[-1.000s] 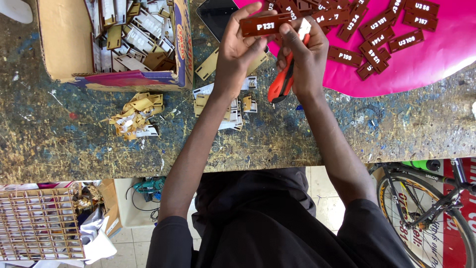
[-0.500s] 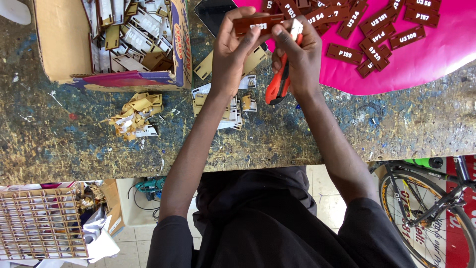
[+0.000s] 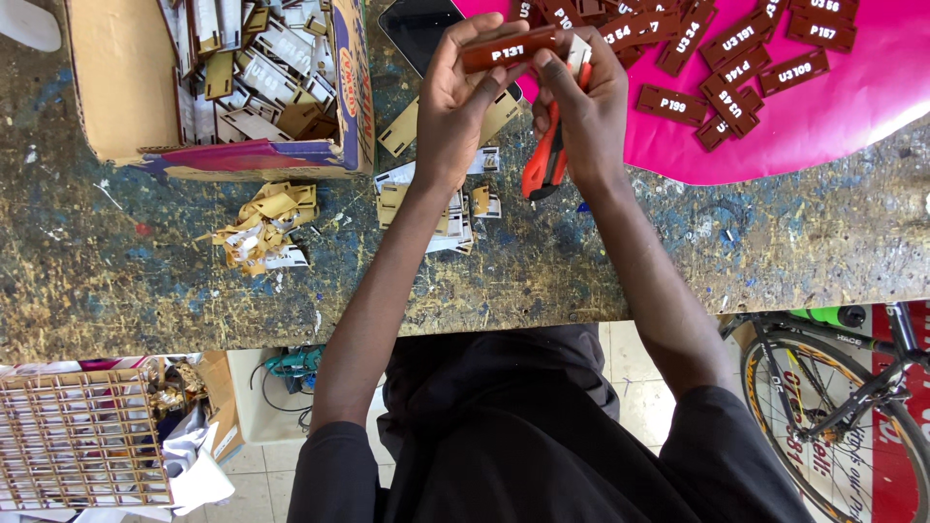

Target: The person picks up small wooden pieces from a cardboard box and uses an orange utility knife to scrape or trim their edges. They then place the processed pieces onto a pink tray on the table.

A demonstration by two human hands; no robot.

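My left hand [image 3: 463,97] pinches a dark red rectangular tag with white lettering [image 3: 506,50] above the paint-spattered workbench [image 3: 145,281]. My right hand [image 3: 584,102] touches the tag's right end, where a strip of white backing [image 3: 578,53] sticks up, and it also grips an orange utility knife [image 3: 542,160] that hangs down from the palm. Several more dark red tags [image 3: 738,58] lie on a pink sheet [image 3: 852,107] to the right of both hands.
A cardboard box [image 3: 116,87] of tan and white cut pieces stands at the left. Peeled scraps [image 3: 263,225] and small flat pieces [image 3: 426,208] lie on the bench. A dark phone [image 3: 421,34] lies behind my hands. A wooden grid rack [image 3: 82,436] and a bicycle [image 3: 833,387] stand below the bench edge.
The tag has tilted and shifted slightly left in my hands, and the white backing strip now shows at its right end. The knife stays in my right hand.
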